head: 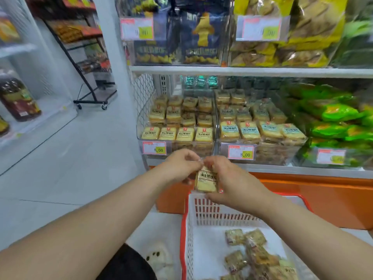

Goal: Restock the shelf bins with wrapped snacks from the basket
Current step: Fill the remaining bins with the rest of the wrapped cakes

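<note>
Both my hands hold one yellow wrapped snack (207,180) above the far rim of the white basket with a red rim (188,237). My left hand (181,165) pinches the packet's top edge. My right hand (228,178) grips it from the right side, thumb under it. Several more wrapped snacks (252,253) lie in the basket's bottom. Just ahead, a clear shelf bin (177,126) holds rows of the same yellow packets, and a second bin (260,128) to its right holds similar packets with pale blue labels.
Price tags reading 8.00 (154,148) hang on both bin fronts. Green packets (333,118) fill the bin at the right. An upper shelf (242,70) carries dark blue and yellow bags. An orange base (323,190) runs under the shelf. A black wheeled rack (88,77) stands down the aisle at left.
</note>
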Tool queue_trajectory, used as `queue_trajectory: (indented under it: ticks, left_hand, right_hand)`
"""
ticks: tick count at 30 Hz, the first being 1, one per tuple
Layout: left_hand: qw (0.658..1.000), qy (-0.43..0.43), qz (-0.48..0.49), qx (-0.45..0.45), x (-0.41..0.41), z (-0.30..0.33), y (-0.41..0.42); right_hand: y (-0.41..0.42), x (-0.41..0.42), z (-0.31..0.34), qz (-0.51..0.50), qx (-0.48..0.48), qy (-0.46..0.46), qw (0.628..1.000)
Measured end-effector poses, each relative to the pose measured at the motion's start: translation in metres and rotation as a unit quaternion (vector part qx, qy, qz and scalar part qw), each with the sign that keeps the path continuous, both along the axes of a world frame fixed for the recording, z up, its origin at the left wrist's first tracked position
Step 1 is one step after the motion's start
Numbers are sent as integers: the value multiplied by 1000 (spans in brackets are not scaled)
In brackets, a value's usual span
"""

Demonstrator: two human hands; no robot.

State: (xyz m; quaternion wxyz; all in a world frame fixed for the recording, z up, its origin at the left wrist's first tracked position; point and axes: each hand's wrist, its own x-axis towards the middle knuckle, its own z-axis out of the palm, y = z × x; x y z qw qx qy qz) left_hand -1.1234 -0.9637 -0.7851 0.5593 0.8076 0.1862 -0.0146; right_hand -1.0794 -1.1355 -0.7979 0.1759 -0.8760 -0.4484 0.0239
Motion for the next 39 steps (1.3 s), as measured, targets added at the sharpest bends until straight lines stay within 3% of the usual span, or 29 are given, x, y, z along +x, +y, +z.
queue_trajectory:
  ticks: [4, 7, 10, 15, 23, 34, 39]
  left_hand:
    - [985, -55, -42, 155, 16, 22, 26]
    - [923, -58, -58, 376, 35, 34, 51]
    - [872, -59, -61, 482, 52, 33, 71]
    - [857, -15, -79, 508, 77, 21, 95]
    - [857, 0, -56, 513, 98, 1, 125]
    - [876, -15, -51, 479, 100, 2, 127]
    - [870, -9, -68, 488, 94, 4, 122]
  right_hand:
    - [27, 22, 30, -11, 25, 40, 999]
    - [52, 55, 60, -39, 41, 36, 998]
    - [85, 97, 87, -69, 22, 17, 997]
    - [143, 158, 99, -95, -113, -44, 988]
    - [170, 190, 78, -86, -262, -10, 961]
    - [169, 179, 57, -81, -94, -12, 992]
    - [169, 170, 53, -89, -64, -11, 994]
